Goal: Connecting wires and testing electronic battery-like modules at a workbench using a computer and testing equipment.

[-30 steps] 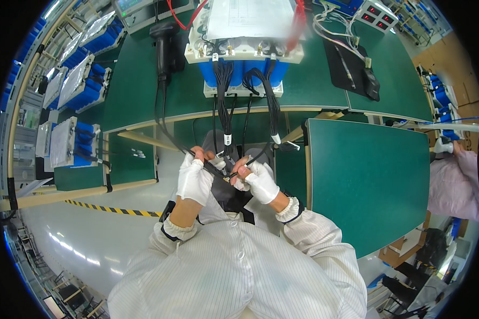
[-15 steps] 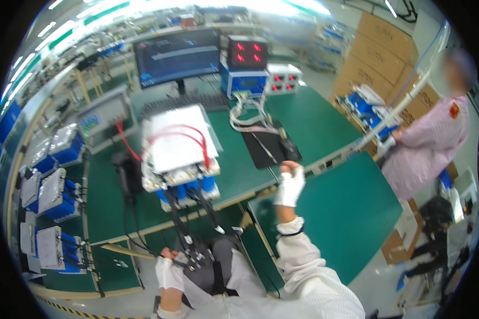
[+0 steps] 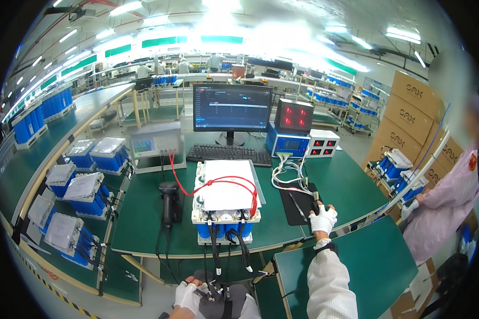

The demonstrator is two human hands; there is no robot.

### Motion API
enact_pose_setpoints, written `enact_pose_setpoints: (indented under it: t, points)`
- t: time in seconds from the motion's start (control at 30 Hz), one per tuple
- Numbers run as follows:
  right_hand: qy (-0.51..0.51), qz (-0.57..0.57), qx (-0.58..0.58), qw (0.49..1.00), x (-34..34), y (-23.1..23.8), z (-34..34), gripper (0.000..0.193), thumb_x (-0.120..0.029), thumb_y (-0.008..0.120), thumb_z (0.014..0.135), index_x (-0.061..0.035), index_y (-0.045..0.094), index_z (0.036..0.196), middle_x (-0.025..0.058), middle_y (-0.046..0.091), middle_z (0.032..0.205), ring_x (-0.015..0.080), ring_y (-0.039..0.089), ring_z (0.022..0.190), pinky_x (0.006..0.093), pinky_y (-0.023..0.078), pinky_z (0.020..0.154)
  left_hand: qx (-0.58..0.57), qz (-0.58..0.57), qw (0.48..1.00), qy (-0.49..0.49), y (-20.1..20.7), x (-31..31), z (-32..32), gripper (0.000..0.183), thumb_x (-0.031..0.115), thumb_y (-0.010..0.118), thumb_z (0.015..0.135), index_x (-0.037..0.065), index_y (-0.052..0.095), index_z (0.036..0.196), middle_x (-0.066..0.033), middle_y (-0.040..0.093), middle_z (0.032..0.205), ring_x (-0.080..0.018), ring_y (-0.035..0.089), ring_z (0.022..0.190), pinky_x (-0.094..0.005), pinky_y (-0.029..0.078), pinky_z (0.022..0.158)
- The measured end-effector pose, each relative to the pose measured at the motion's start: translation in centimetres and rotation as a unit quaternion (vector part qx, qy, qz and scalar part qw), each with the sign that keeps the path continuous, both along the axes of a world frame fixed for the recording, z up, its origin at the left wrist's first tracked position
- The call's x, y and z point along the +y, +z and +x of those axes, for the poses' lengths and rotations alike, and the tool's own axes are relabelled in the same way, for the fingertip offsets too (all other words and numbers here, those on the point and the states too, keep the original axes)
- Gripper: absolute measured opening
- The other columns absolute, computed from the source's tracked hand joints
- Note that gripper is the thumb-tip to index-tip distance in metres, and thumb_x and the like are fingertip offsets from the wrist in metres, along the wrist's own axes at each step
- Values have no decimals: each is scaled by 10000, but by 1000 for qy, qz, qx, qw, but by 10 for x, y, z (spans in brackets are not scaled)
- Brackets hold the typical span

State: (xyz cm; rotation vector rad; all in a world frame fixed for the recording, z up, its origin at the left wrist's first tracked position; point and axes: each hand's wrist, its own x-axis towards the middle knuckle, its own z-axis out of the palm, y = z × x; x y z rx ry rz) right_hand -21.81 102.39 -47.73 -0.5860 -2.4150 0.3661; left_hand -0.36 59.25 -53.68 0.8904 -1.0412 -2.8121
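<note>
My left hand (image 3: 188, 297), in a white fingerless glove, is low in front of the bench with its fingers closed on black cables (image 3: 213, 290) with pale connector ends. Above it stands a blue battery pack (image 3: 203, 231) with a white top sheet (image 3: 226, 183), and more black cables (image 3: 216, 250) hang from its front. A red lead (image 3: 210, 182) loops across the sheet. My right hand (image 3: 323, 219), gloved the same way, curls over a dark computer mouse, mostly hidden, at the edge of a black mat (image 3: 292, 212). A pen-like tool (image 3: 298, 206) lies beside it.
Behind the pack are a keyboard (image 3: 226, 154), a monitor (image 3: 231, 109), a blue instrument (image 3: 287, 142) and red-digit displays (image 3: 294, 116). A handheld scanner (image 3: 168, 204) stands left. Several battery packs (image 3: 85, 191) fill the left shelf. A person in pink (image 3: 447, 207) works at right.
My right hand has reached forward from the bench's front edge onto the mouse at the mat. My left hand stays by the cables. The head view has tilted up.
</note>
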Motion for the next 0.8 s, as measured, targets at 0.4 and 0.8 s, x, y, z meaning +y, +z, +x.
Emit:
enact_pose_setpoints:
  t: [0.4, 0.8]
  points:
    - [2, 39, 24, 999, 4, -6, -5, 404, -258, 683, 726, -254, 642, 1128, 168, 512, 1218, 350, 526, 1047, 448, 441, 880, 5, 7, 1000, -14, 0, 4, -1, 281, -33, 530, 859, -45, 468, 1133, -104, 537, 863, -226, 561, 801, -409, 525, 771]
    - [3, 56, 30, 998, 5, -8, -5, 399, -255, 679, 729, -254, 645, 1127, 166, 519, 1193, 342, 529, 1040, 445, 447, 867, 2, -6, 1000, -21, -17, 2, -1, 283, -13, 532, 876, -39, 465, 1150, -148, 558, 876, -262, 569, 783, -425, 523, 761]
